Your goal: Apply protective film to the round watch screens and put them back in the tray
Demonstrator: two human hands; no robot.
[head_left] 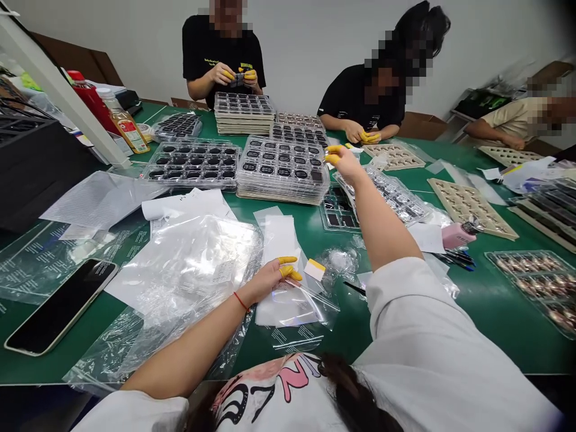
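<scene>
My left hand (274,277), with yellow finger covers and a red string at the wrist, rests low over white paper strips (279,237) and a clear zip bag (315,300). Its fingers are apart; nothing shows between them. A small yellow-and-white card (315,269) lies just right of its fingertips. Farther out, my right hand (342,162) reaches to the right edge of a stack of clear trays (282,162) with dark round parts. Its yellow-covered fingers are bent together; what they hold, if anything, is too small to name.
A phone (60,306) lies at the left, beside crumpled plastic bags (198,258). Bottles (128,126) stand at the back left. A pink bottle (459,234), pens (456,259) and a tray of copper-coloured parts (535,276) are at the right. Three people work across the table.
</scene>
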